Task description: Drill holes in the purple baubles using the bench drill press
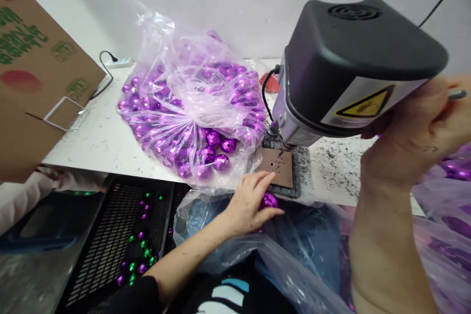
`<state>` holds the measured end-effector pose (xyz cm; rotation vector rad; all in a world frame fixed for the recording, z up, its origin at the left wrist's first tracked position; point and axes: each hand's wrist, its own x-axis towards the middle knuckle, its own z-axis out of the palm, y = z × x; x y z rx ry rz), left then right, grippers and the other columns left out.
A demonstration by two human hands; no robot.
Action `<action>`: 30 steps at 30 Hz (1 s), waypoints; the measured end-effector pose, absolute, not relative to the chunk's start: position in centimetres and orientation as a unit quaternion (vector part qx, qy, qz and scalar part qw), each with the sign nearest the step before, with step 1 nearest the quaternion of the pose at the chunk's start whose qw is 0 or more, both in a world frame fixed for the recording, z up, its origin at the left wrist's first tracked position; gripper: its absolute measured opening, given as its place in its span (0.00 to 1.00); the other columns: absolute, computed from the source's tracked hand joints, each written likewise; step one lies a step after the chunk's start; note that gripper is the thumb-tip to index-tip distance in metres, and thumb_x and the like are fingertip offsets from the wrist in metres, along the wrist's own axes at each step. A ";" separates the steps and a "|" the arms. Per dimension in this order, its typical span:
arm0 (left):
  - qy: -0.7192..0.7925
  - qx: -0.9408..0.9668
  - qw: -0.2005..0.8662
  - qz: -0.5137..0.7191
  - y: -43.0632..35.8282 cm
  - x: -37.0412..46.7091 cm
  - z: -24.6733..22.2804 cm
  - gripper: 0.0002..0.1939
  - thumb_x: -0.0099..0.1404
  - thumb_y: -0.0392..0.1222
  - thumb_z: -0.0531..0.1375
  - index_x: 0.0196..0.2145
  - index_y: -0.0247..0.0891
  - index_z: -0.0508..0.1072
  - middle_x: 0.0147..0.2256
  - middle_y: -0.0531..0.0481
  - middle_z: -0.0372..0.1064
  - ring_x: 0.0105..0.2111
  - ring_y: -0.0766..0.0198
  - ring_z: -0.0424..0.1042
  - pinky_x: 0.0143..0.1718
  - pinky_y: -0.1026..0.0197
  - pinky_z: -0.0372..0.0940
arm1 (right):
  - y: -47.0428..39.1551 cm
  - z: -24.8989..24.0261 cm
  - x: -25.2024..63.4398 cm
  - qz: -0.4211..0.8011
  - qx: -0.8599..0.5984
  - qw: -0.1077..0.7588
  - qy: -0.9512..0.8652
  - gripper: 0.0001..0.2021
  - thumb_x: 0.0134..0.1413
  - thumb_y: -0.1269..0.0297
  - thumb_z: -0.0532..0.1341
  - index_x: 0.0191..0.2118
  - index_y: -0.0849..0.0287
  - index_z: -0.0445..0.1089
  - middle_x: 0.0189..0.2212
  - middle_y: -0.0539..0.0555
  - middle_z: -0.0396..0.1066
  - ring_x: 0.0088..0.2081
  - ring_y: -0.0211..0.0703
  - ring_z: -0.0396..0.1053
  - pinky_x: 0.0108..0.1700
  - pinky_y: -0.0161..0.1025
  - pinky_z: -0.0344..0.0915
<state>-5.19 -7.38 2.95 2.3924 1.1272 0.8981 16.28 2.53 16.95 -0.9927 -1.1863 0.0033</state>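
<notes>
My left hand point(248, 203) is at the front edge of the table, thumb and fingers closed around a shiny purple faceted ball point(270, 200). Just beyond the fingertips lies a brown square plate point(282, 169) with a small hole, on the dark base of a small drill press point(353, 59). Raised beside the machine's black housing, my right hand point(415, 122) is wrapped round a lever whose metal end point(457, 94) sticks out past the fist. The drill tip is above the plate, partly hidden by the machine head.
A clear bag point(191, 103) full of purple balls lies left of the drill press. Dark shavings litter the white table point(331, 171). A plastic bag point(309, 235) lies open over my lap. A cardboard box point(37, 73) and a black crate point(106, 235) with small balls are at left.
</notes>
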 end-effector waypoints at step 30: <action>0.434 0.424 0.686 0.403 -0.9 -5.7 3.4 0.25 0.60 0.58 0.65 0.46 0.36 0.69 0.32 0.50 0.72 0.27 0.66 0.73 0.25 0.67 0.63 | 4.6 18.7 16.6 0.033 -0.501 0.663 -0.555 0.31 0.50 0.32 0.50 0.24 0.61 0.48 0.19 0.43 0.42 0.22 0.21 0.45 0.27 0.29 0.46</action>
